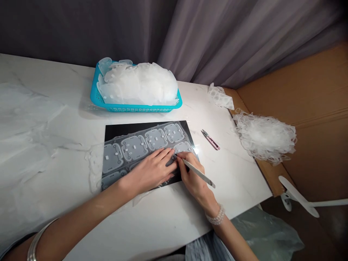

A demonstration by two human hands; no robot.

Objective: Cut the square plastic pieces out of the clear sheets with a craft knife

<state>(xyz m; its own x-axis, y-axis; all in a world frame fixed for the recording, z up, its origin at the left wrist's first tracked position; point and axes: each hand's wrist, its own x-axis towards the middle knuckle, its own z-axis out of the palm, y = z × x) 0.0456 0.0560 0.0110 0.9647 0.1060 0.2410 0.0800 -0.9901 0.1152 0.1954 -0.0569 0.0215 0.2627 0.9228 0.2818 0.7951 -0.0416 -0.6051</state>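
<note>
A translucent moulded sheet (134, 148) with rows of rounded-square pieces lies on a black mat (119, 132). My left hand (153, 168) rests flat on the sheet, fingers stretched toward its right end. In my right hand (191, 174) is a slim pale tool (199, 171) like a tweezer or craft knife, gripped like a pen. Its tip meets the sheet close to my left fingertips, at the lower right piece (183, 146). The exact tip and the cut edge are hidden by my fingers.
Behind the mat stands a blue basket (141, 108) heaped with translucent pieces (141, 81). Pink thread snips (210, 140) lie to the right. Stringy clear scraps (266, 136) pile by a cardboard box (304, 87). Clear sheets (24, 134) cover the table's left side.
</note>
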